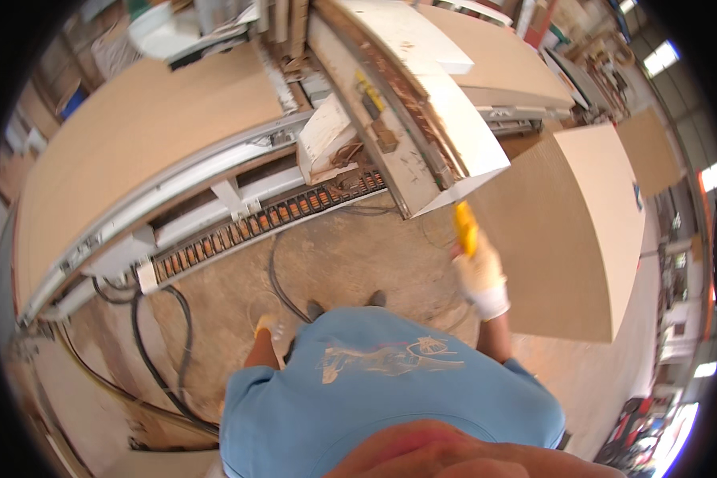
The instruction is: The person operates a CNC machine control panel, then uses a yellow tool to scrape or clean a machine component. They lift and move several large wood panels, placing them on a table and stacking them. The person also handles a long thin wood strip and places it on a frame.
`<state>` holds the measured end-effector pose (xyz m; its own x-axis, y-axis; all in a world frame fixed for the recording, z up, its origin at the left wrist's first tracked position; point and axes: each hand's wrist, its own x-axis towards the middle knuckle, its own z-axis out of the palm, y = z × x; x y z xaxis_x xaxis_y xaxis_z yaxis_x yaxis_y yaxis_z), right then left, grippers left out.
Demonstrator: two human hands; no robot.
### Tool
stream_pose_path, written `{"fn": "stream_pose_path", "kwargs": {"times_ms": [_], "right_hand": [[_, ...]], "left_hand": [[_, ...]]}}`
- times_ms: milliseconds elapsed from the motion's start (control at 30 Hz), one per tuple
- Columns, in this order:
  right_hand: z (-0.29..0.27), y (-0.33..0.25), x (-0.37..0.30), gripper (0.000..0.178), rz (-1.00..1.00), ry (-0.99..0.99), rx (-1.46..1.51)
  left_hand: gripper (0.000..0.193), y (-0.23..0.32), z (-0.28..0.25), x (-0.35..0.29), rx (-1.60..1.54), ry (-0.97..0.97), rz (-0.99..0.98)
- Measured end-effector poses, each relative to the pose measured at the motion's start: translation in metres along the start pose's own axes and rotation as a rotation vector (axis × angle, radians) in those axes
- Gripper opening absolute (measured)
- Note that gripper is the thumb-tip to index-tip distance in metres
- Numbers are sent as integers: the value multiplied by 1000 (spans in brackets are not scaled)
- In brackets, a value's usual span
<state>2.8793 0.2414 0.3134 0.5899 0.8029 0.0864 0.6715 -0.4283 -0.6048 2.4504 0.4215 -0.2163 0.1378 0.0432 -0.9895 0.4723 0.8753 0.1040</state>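
Note:
My right hand, in a whitish work glove, is closed around a yellow hand tool. The tool points up toward the near end of a white machine beam; I cannot tell whether it touches the beam. Blur hides what kind of tool it is. Low at my left side hangs my left hand, also gloved and small in view. Its fingers are too unclear to read, and no thing shows in it. A black cable lies on the floor beyond it.
A long machine bed with a brown board runs along the left, a cable chain at its side. More black cables loop over the floor at left. A large stack of boards stands to my right. Small blocks rest on the beam's ledge.

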Motion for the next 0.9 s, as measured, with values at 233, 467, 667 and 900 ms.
{"fn": "stream_pose_path", "kwargs": {"times_ms": [233,467,667,900], "right_hand": [[-66,46,49,39,187,179,-68],[-79,121,97,32,515,-71,-65],[-78,213,156,36,441,-95,-182],[-105,332,216,37,408,-92,-209]], "left_hand": [[31,2,-3,-37,-192,-196,108],[28,21,89,-44,-75,-83,394],[27,24,148,-57,23,169,599],[27,83,162,-206,489,1276,899]]}}
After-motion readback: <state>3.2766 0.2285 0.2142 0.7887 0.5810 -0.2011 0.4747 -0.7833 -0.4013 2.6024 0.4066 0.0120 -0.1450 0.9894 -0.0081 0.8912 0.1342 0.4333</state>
